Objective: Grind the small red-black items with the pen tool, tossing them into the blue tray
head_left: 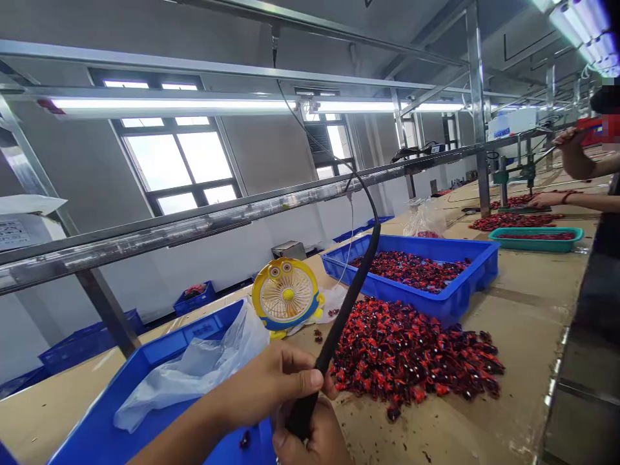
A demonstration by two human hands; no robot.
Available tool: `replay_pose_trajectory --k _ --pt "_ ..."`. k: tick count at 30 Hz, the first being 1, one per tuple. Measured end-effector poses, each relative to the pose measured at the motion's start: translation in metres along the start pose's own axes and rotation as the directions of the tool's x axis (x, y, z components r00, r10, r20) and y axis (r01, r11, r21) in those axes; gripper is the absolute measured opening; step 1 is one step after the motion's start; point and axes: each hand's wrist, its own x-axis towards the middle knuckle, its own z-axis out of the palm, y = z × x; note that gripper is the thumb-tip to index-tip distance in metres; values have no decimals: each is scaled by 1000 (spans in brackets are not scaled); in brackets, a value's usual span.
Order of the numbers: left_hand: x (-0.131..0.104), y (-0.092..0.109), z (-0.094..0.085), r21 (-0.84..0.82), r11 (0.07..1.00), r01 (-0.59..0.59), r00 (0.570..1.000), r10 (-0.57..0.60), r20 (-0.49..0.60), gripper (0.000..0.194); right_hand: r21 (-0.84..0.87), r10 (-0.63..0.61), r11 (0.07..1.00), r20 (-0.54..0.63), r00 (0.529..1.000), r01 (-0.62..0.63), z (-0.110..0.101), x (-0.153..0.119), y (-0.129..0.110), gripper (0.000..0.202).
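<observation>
A thick black corded handle (339, 323) slants up from my hands. Its cord bends over near the metal rail. My right hand (317, 436) is wrapped around the lower end. Just above it, my left hand (285, 381) grips the same handle, thumb on the near side and fingertips behind. The tip below my right hand is out of sight. Right of my hands lies a heap of small red and black parts (411, 355). Beneath my left forearm stands a blue bin (145, 368) with a clear plastic bag (203, 361) and a small dark part inside.
A yellow fan (287, 294) stands behind my hands. Beyond the heap is a blue crate (465, 287) of similar parts, then a teal tray (537, 244). A metal rail (271, 203) crosses above the table. At the far right, a co-worker's hands (547, 199) work at a small press.
</observation>
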Motion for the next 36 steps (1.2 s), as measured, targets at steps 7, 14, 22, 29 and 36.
replay_pose_trajectory --k 7,14,22,29,36 --pt "-4 -3 4 -126 992 32 998 -38 -47 56 -8 -44 999 33 998 44 -1 8 10 26" --pt "-14 4 10 -186 982 33 996 -48 -75 40 48 -49 998 57 997 46 -1 5 -9 36" --pt "-13 -2 7 -211 977 29 999 -20 45 55 16 8 1000 108 994 -10 -8 -11 -11 31" --pt "-34 -45 4 -100 994 -34 957 3 -290 59 71 -17 997 181 983 5 -20 -9 -28 44" --pt "-81 -171 -24 151 979 135 907 -61 -417 27 122 75 987 242 967 -108 -18 -7 -38 43"
